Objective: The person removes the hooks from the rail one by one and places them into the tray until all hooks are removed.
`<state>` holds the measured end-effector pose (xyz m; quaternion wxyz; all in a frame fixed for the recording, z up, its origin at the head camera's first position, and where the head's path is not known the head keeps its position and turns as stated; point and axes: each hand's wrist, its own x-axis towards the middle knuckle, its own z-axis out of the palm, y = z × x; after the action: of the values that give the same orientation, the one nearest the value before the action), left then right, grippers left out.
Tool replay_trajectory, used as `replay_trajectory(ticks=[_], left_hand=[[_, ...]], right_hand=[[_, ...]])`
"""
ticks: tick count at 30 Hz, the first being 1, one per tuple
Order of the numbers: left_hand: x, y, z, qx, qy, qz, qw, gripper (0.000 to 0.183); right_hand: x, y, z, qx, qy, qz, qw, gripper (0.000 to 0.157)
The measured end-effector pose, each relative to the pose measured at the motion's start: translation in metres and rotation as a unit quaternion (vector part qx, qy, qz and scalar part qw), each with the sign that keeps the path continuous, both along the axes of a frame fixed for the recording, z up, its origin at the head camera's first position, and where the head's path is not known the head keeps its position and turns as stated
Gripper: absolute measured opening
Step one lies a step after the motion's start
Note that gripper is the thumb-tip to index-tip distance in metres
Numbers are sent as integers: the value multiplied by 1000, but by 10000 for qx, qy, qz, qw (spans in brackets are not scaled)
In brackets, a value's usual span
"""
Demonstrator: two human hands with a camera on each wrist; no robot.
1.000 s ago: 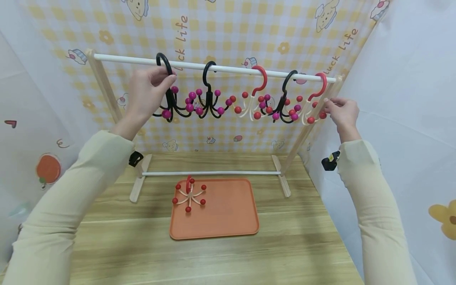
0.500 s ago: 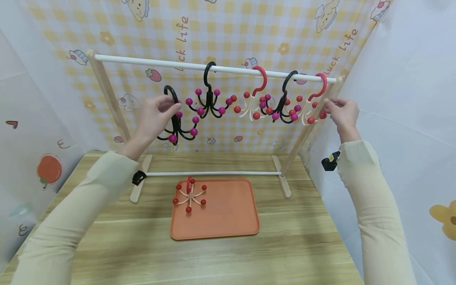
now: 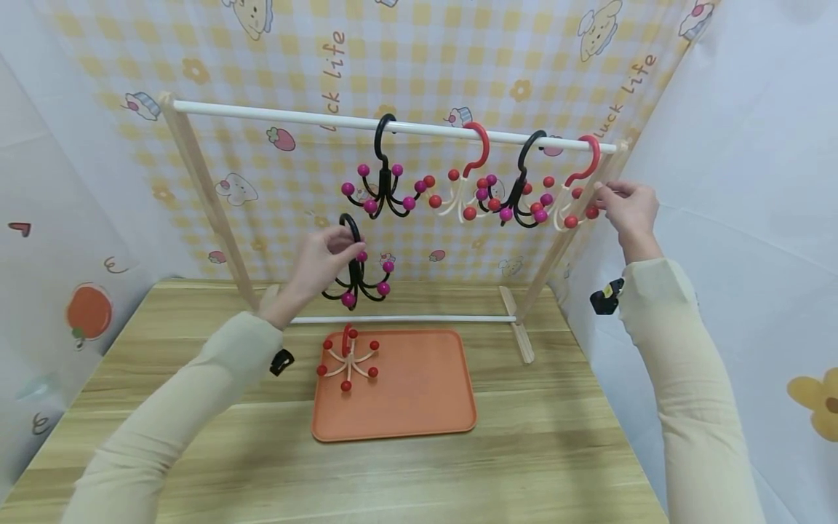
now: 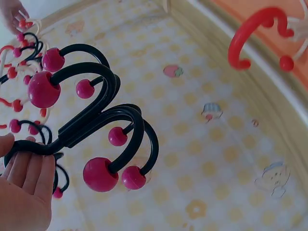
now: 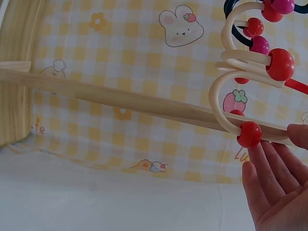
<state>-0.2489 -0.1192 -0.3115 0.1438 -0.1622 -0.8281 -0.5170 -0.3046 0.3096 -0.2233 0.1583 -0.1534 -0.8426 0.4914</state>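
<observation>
My left hand [image 3: 321,263] pinches a black claw-shaped hanger [image 3: 355,273] by its hook, between thumb and fingers. Its curved arms end in magenta balls [image 4: 100,174] and hang below the white rail, above the tray's back edge. On the right, my right hand [image 3: 630,211] holds the rack's wooden post [image 5: 144,107] near its top, thumb on one side and fingers on the other. Beside those fingers hangs a cream hanger with a red hook [image 3: 587,164] and red balls [image 5: 249,134]. Another cream hanger [image 3: 349,360] with red balls rests on the orange tray [image 3: 412,393].
From the rack's upper white rail [image 3: 262,113] hang several hangers, including a black one [image 3: 385,182] and a red-hooked one [image 3: 466,185]. A lower rail [image 3: 406,318] runs behind the tray on the wooden table [image 3: 419,480]. Checked cloth [image 3: 419,65] covers the back.
My left hand has lifted the black hanger off the upper rail and carried it down and to the right toward the tray. The right hand stays at the post.
</observation>
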Motion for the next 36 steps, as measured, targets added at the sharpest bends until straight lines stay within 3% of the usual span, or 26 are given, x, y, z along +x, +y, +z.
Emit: replay_trajectory(ticks=[8,14,19,23,36], left_hand=[[3,19,-30,90,-247,-271,9993,20],[5,36,-45,214,-571,-574,9965,16],[9,49,-58,104,-726,-496,9961,14],[11,56,-70,279,-938,-518,9938,12],[16,67,-109,355,-1351,-324,9897,16]], right_hand=[[0,0,0,-50,17,9,10000,59],[1,1,0,22,28,8,10000,60],[0,1,0,-3,35,18,10000,60],[0,1,-1,-31,62,21,10000,58],[0,0,1,53,-19,25,10000,60]])
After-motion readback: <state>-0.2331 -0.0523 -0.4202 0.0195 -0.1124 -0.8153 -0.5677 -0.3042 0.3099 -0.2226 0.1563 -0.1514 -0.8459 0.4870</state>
